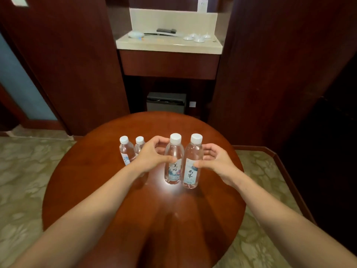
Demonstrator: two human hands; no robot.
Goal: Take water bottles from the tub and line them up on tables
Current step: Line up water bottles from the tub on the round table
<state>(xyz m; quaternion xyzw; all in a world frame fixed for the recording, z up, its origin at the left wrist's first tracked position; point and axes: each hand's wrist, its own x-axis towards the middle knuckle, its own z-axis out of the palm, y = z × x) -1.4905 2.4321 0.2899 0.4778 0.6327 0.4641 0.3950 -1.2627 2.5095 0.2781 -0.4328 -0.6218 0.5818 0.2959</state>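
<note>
Hands: L [152,151] pinching bottle [173,161], R [214,159] on 2nd bottle [192,165]; table [96,161] edges clear.

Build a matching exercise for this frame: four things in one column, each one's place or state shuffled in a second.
1. left hand
2. right hand
3. leftmost bottle
4. round table

A. untouched, at the row's far left
B. fingers at the third bottle
C. carries all four bottles
D. fingers at the rightmost bottle

Pairs: 1-B, 2-D, 3-A, 4-C
</note>
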